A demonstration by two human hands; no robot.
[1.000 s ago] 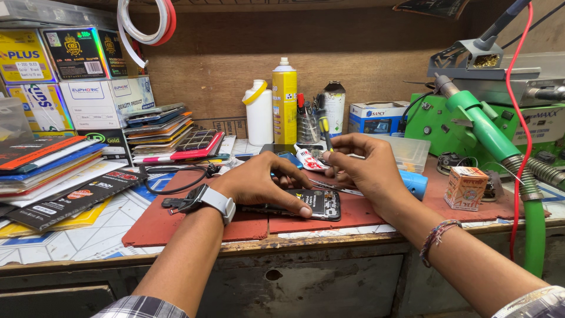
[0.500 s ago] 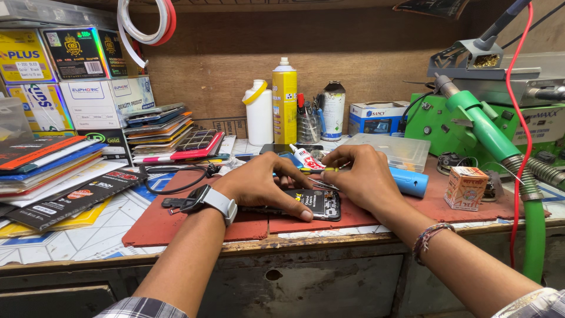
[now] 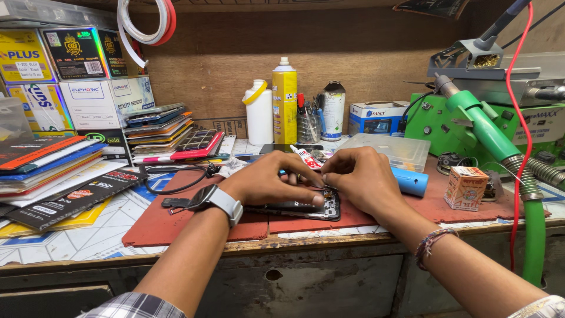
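Phone, back opened, lies on red mat at bench edge. Right hand has closed in beside left hand; both fingertips now pinch small part over phone's top.

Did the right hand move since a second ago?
Yes. The right hand slid left, away from the blue cylinder, to meet the left hand over the opened phone.
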